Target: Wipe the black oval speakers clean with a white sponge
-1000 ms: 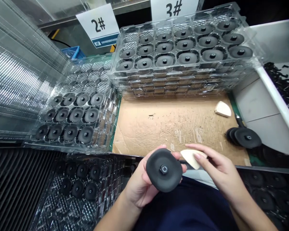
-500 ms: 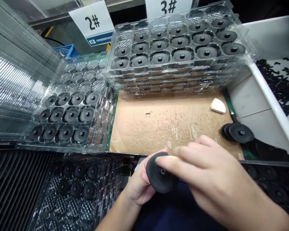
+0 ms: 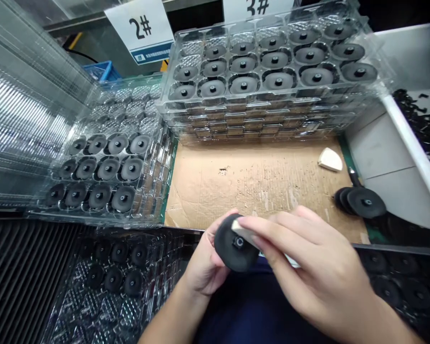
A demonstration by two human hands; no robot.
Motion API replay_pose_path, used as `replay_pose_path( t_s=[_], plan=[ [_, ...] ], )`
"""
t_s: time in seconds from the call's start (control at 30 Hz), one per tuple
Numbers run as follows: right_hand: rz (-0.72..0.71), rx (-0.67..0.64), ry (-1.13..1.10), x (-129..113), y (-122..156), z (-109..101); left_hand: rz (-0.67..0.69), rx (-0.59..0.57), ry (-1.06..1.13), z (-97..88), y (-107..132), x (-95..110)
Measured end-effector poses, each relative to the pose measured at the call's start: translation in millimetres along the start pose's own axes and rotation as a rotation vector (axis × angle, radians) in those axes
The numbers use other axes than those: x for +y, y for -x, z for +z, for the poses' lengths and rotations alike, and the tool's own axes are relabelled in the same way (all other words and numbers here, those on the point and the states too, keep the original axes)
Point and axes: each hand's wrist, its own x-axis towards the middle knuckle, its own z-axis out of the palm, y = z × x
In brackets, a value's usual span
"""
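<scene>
Near the bottom middle, my left hand (image 3: 204, 267) grips a round black disc (image 3: 232, 258) by its edge, its face with the small central hub turned up toward me. My right hand (image 3: 308, 258) pinches a small cream-coloured wedge (image 3: 244, 232), which looks like a sponge, between thumb and fingers. The wedge touches or almost touches the disc face beside the hub; part of it is hidden by the fingers. A similar cream wedge (image 3: 330, 159) lies on the cardboard (image 3: 215, 191) at the right.
Stacked clear trays (image 3: 272, 100) of black discs stand at the back, with another stack (image 3: 93, 217) at left and a lower tray (image 3: 103, 306) below it. Several loose discs (image 3: 366, 202) lie at right. A white bin (image 3: 383, 138) with small black parts borders the right.
The cream wedge now shows in my right fingers over the disc; it was hidden before. The disc and my left hand have shifted slightly up and left. The view has shifted a little.
</scene>
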Motion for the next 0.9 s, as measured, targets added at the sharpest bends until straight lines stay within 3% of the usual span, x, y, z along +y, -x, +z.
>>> replay_pose_path(
  t_s=[0.07, 0.17, 0.3, 0.4, 0.53, 0.63, 0.7, 0.77, 0.83, 0.9],
  plan=[
    [0.080, -0.066, -0.087, 2, 12, -3, 0.071, -0.088, 0.106, -1.6, -2, 1],
    [0.206, -0.162, -0.391, 11, 31, -6, 0.104, -0.196, 0.210, 1.5, -2, 5],
    [0.593, -0.023, -0.523, 25, 49, -2, 0.103, -0.219, 0.239, 9.3, -1, 8],
    [0.697, 0.106, -0.561, 30, 51, 1, 0.101, -0.220, 0.246, 13.6, -2, 10],
    [0.594, 0.256, -0.428, 16, 35, 0, 0.088, -0.181, 0.224, 17.4, -2, 8],
    [0.302, 0.279, -0.194, -2, 18, 3, 0.074, -0.093, 0.183, 17.4, 0, 5],
    [0.081, 0.178, -0.083, -10, 8, 8, 0.063, -0.052, 0.163, 15.7, 1, 4],
    [-0.027, 0.012, -0.082, -12, 1, 11, 0.074, -0.011, 0.155, 14.0, 1, 3],
    [0.010, -0.113, -0.106, -10, -4, 14, 0.095, 0.037, 0.122, 13.9, 2, 3],
    [0.039, -0.044, -0.055, -8, -8, 17, 0.073, 0.055, 0.028, 15.3, 2, 2]
  ],
)
